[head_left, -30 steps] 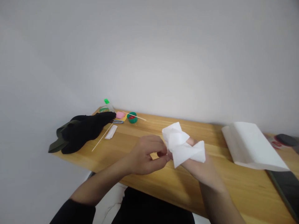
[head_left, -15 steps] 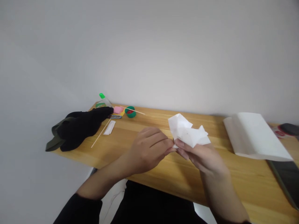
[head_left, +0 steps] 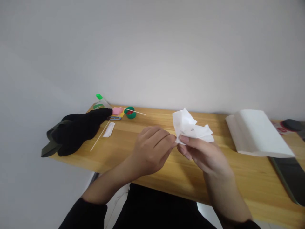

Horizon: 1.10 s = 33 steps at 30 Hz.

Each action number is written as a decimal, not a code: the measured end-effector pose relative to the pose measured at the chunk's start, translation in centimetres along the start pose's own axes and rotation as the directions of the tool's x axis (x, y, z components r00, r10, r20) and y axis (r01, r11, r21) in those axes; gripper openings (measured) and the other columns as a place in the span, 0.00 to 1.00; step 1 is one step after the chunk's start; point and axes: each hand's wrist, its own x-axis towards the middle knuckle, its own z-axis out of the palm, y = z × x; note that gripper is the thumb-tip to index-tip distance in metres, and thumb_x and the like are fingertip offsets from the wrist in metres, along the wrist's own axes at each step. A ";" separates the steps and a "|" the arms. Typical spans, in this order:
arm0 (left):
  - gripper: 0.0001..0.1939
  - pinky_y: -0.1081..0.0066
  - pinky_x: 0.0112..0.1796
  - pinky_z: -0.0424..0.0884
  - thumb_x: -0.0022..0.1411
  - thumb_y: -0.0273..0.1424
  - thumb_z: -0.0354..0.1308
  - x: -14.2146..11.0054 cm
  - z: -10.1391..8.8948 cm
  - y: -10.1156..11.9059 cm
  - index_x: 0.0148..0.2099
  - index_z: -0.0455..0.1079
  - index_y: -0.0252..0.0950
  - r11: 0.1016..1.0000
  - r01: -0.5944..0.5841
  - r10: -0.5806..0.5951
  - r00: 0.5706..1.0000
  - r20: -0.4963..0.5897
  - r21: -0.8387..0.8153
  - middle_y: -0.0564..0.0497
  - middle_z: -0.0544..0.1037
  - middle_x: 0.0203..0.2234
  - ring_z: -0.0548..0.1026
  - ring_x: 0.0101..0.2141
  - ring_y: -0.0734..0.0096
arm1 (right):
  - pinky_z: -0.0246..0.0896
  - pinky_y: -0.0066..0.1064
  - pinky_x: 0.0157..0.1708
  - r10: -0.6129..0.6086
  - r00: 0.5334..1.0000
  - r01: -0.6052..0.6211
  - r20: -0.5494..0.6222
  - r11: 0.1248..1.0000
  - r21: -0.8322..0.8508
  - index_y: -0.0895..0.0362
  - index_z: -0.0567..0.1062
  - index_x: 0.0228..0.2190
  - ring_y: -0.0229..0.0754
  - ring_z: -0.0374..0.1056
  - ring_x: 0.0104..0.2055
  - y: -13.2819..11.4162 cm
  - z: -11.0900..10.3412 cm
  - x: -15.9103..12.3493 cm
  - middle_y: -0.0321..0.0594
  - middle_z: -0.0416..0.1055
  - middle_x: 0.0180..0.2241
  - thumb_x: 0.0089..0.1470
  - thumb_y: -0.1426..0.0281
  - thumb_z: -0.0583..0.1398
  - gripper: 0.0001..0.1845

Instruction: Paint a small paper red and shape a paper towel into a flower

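A crumpled, partly folded white tissue point(head_left: 190, 127) is held up over the wooden table. My right hand point(head_left: 207, 156) is closed on its lower edge, the thumb lying on top and the fingers beneath. My left hand point(head_left: 153, 151) is closed too, back of the hand toward me, with its fingertips meeting the tissue's lower left corner beside my right thumb. The left fingertips are mostly hidden, but they appear to pinch that corner.
Along the wooden table point(head_left: 114, 156) lie a black cloth item point(head_left: 81, 130), a folded white packet point(head_left: 109, 129), thin sticks point(head_left: 100, 136), blue thread snips point(head_left: 114, 118), pink paper point(head_left: 117, 111) and a green round container point(head_left: 130, 113). Rightward are white sheets point(head_left: 259, 133) over a phone point(head_left: 289, 178).
The view has tilted and shifted slightly. Both hands stay together at the tissue, whose upper folds have changed shape a little.
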 end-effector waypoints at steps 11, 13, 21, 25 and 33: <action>0.01 0.68 0.32 0.64 0.59 0.25 0.54 -0.6 0.7 0.0 0.33 0.66 0.35 0.994 0.064 -0.060 0.997 -0.051 0.088 0.50 0.76 0.26 0.71 0.29 0.69 | 0.53 0.23 0.20 -0.185 0.976 0.143 -0.119 0.945 -0.293 0.56 0.70 0.24 0.31 0.59 0.21 0.1 -0.4 -0.5 0.31 0.66 0.20 0.49 0.78 0.59 0.06; 0.02 0.67 0.32 0.62 0.58 0.24 0.55 -0.6 0.8 0.1 0.33 0.66 0.35 0.987 0.052 -0.044 0.997 -0.060 0.151 0.50 0.76 0.26 0.71 0.29 0.68 | 0.54 0.23 0.20 -0.198 0.971 0.142 -0.137 0.931 -0.337 0.56 0.70 0.25 0.31 0.60 0.21 0.1 -0.3 -0.6 0.31 0.66 0.20 0.48 0.77 0.59 0.05; 0.04 0.65 0.33 0.61 0.60 0.25 0.49 -0.4 1.5 0.0 0.33 0.65 0.34 0.976 0.034 -0.022 0.998 -0.059 0.214 0.49 0.74 0.24 0.70 0.27 0.66 | 0.58 0.23 0.21 -0.202 0.972 0.147 -0.123 0.924 -0.352 0.56 0.71 0.27 0.31 0.62 0.21 0.0 0.0 -0.7 0.29 0.67 0.19 0.46 0.81 0.59 0.09; 0.07 0.67 0.32 0.63 0.62 0.24 0.48 -0.3 1.3 -0.1 0.33 0.66 0.35 0.993 0.120 -0.120 0.991 -0.055 -0.001 0.49 0.74 0.25 0.70 0.29 0.68 | 0.59 0.23 0.22 -0.204 0.972 0.141 -0.119 0.905 -0.402 0.54 0.73 0.30 0.31 0.62 0.23 -0.6 0.1 -0.8 0.30 0.67 0.21 0.44 0.78 0.63 0.10; 0.17 0.72 0.26 0.68 0.65 0.40 0.49 -0.3 1.3 -0.5 0.27 0.66 0.36 0.377 0.550 -0.380 0.825 0.418 -0.745 0.53 0.73 0.20 0.72 0.24 0.73 | 0.65 0.27 0.25 -0.072 0.997 0.079 0.032 0.895 -0.438 0.55 0.73 0.27 0.36 0.69 0.25 -0.9 -1.3 -0.6 0.33 0.70 0.22 0.45 0.70 0.66 0.06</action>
